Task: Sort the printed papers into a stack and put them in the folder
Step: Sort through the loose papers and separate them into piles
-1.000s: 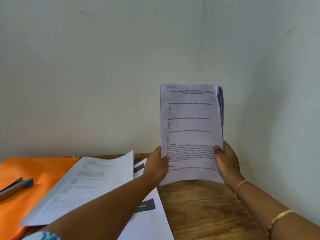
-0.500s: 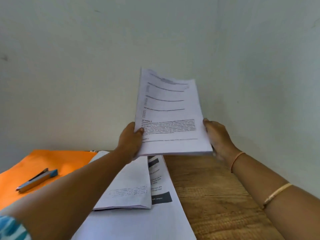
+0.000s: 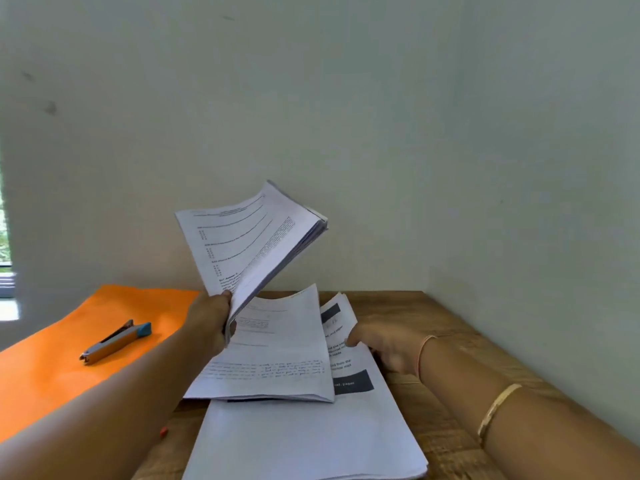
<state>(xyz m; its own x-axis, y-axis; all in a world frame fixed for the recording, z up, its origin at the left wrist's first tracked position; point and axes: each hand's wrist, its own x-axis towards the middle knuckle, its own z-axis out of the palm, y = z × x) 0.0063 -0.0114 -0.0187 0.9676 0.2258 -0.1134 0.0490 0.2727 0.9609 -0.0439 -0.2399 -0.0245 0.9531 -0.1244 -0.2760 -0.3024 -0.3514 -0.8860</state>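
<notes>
A: Orange folder lies flat at your left on the wooden table, as your head camera sees it. A stapler rests on it, well apart from the papers.

B: Your left hand holds a raised sheaf of printed papers by its lower corner, thumb on the front page and fingers curled behind. The sheaf tilts to your right, and its pages fan open a little at the far edge.

A: Below it, a second bundle lies printed side up. It overlaps a large stack that runs toward you and out past the bottom of the view.

B: A sheet with dark bands shows from under that bundle on the right, and its far end curls upward.

A: Your right hand is at that sheet's right edge with the thumb tip on the paper. The hand is blurred, so I cannot tell you whether it pinches the sheet or only touches it.

B: You wear a thin bangle at that wrist and a gold bangle farther up the forearm.

A: All your papers sit to the right of the folder. Your left forearm crosses between the two.
</notes>
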